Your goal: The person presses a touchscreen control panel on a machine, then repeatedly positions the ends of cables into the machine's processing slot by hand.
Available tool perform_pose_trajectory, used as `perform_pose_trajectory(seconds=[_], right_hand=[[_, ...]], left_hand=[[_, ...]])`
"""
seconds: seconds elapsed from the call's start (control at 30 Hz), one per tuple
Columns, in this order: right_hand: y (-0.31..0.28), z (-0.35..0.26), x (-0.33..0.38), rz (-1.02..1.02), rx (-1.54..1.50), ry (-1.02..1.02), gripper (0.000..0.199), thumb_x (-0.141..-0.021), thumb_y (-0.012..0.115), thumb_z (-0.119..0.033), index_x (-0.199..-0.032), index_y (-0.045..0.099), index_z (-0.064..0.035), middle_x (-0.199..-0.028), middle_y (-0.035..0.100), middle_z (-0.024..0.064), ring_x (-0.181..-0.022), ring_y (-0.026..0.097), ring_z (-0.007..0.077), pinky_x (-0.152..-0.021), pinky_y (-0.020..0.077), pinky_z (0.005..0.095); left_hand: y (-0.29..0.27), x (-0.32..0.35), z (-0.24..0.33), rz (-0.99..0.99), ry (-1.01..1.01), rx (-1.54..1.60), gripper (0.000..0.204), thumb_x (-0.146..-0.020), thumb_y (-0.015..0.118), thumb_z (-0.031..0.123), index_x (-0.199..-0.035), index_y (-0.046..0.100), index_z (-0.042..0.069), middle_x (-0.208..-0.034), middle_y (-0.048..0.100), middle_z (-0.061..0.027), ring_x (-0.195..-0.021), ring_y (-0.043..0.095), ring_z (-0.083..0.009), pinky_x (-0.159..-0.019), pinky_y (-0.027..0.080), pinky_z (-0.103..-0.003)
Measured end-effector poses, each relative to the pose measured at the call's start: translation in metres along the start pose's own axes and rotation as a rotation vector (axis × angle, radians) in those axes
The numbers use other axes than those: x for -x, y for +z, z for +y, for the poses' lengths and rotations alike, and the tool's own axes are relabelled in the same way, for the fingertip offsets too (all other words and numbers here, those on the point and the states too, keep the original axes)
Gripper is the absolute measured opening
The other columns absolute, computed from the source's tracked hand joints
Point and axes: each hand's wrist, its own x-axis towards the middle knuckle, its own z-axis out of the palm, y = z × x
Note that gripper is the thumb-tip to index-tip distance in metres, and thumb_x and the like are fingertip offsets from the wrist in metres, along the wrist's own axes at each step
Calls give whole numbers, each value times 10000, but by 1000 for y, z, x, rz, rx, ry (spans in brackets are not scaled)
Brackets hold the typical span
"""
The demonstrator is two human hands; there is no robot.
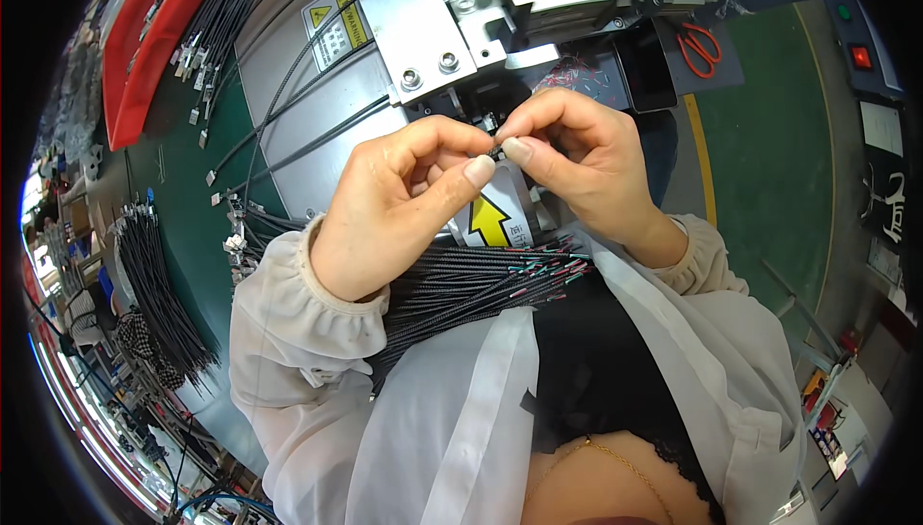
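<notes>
My left hand (399, 188) and my right hand (582, 160) meet in front of the machine, thumbs and forefingers pinched together. Between the fingertips shows a short dark bit of a black cable (496, 152); most of it is hidden by the fingers. Just below, a machine cover carries a yellow arrow label (488, 222). Across my lap, under the left wrist, lies a thick bundle of black braided cables (461, 285), its right ends bared to red, green and white wires. The metal press machine (423, 35) stands right beyond the hands.
More black cables with metal connectors (197, 68) lie at the far left beside a red tray (130, 73). Another cable bundle (159, 285) rests on the green table at left. Red-handled scissors (699, 51) and a dark phone-like slab (646, 68) lie beyond my right hand, near scattered wire scraps (577, 78).
</notes>
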Motion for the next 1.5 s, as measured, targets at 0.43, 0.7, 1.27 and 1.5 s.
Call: perform_pose_trajectory(seconds=[0.43,0.7,1.27,1.5], right_hand=[[7,-4,0,124,-39,76,133,-855,659,-50,-970,682,12,-840,669,23,-721,574,43,-658,465,185],[8,0,0,150,17,22,110,-812,650,1,-918,679,10,-781,621,-19,-644,478,14,-584,398,167],[-17,-18,-9,-251,-199,267,155,-919,551,-58,-995,639,44,-864,666,93,-787,643,115,-688,511,215],[-9,-4,-6,-40,-164,263,84,-883,584,-23,-956,615,5,-792,642,37,-681,531,41,-584,410,168]], left_hand=[[-3,-3,-7,14,-35,126,91,-892,634,43,-939,595,-24,-782,629,-22,-679,560,-38,-622,453,-169],[-2,-1,-9,50,-35,20,79,-890,641,58,-880,604,-12,-727,604,8,-635,509,-13,-562,388,-156],[-5,6,-1,-23,81,-63,75,-865,666,56,-892,608,17,-778,600,22,-630,443,3,-551,354,-165],[4,1,-5,280,340,-453,116,-775,701,-17,-809,598,22,-682,548,5,-551,452,-50,-504,354,-204]])
